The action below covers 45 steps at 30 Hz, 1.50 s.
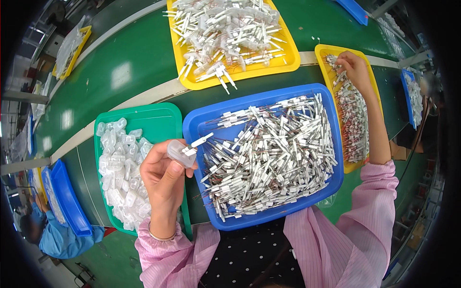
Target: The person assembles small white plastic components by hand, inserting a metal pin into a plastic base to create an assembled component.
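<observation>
The fingers of the left hand (163,177) pinch a frosted, rounded plastic housing (175,150), white stick (200,140) jutting out, between a green tray (165,109) of translucent housings (119,170) and a blue tray (225,135) of wired sticks (271,163). The right hand's (355,68) bent fingers, grip unclear, rest in a yellow tray (352,168).

Green floor (117,259); green worktop (139,53), pale edging (152,94), light reflections (121,74).

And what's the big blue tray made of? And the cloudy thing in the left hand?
The big blue tray looks like smooth plastic: rounded corners, one even colour. The cloudy thing seems plastic too, smooth and half see-through; whether stiff or rubbery, I can't tell.
</observation>
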Motion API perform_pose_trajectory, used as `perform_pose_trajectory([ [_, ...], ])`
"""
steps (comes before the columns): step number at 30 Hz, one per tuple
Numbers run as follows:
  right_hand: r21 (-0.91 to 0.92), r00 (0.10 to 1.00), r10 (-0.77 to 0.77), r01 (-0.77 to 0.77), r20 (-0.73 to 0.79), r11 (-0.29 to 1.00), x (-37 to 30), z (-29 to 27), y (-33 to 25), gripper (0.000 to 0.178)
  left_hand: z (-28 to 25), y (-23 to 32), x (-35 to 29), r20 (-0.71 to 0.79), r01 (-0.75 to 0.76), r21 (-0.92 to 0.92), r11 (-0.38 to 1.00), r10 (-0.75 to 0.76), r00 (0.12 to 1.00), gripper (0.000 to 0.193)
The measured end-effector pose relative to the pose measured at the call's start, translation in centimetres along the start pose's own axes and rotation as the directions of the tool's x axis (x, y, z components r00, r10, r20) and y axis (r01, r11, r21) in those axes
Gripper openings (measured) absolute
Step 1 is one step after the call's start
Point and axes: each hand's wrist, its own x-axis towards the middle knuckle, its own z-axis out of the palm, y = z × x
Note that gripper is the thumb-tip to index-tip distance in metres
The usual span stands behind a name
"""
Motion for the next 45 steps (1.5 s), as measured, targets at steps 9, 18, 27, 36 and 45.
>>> perform_pose_trajectory([
  [9, 0.281, 0.981, -0.058, 0.108, -0.183, 0.954, -4.1, -0.1, -13.0, 0.016, 0.1, -0.4, 0.2, 0.044, 0.117, -0.188, 0.975, -0.110, 0.993, 0.037],
  [18, 0.519, 0.759, -0.651, 0.556, 0.001, 0.650, -9.1, 6.8, -24.3, 0.017, 1.1, -0.5, 0.0, 0.039, 0.126, -0.172, 0.977, -0.121, 0.992, 0.036],
  [27, 0.664, 0.855, -0.505, 0.446, -0.117, 0.601, -9.2, 10.5, -24.5, 0.016, 0.7, -0.8, -0.2, 0.149, 0.141, -0.264, 0.954, -0.104, 0.983, 0.033],
  [36, 0.579, 0.804, -0.582, 0.534, -0.124, 0.615, -9.3, 10.1, -24.7, 0.020, 0.7, -0.8, -0.3, 0.126, 0.140, -0.249, 0.958, -0.111, 0.986, 0.031],
  [45, 0.641, 0.850, -0.513, 0.461, -0.120, 0.614, -9.4, 10.7, -24.5, 0.017, 0.6, -1.0, -0.3, 0.138, 0.139, -0.242, 0.960, -0.108, 0.984, 0.030],
])
